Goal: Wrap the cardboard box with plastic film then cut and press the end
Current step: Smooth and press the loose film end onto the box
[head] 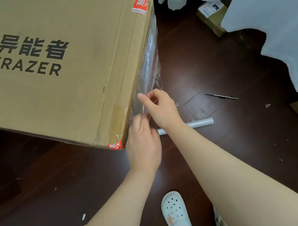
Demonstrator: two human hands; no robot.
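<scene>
The cardboard box (54, 68) fills the upper left of the frame and sits on the dark wooden floor (49, 181). Its clear plastic film (150, 60) is stretched over the narrow side face that runs down towards the centre. Both hands work close together at the lower end of that face. Our left hand (143, 147) curls its fingers onto the film at the box's near corner, and our right hand (160, 107), just above it, pinches a fold of film between thumb and fingertips.

The box looks stiff but creased, its corrugated board dented along the top and patched with brown tape and torn red stickers. We judge it bulky rather than fragile, best steadied by its edges and corners. The film is thin, glossy and wrinkled. It will likely cling to itself, stretch, and tear if pulled sharply, so we should hold it across a wide fold and smooth it flat with the palm.

Right of the hands, a pale roll (198, 122) lies on the floor, with a strand of film trailing near it. Further right lies a thin black tool (221, 96); we cannot tell whether it is a blade. White cloth (262, 5) hangs at the upper right.
</scene>
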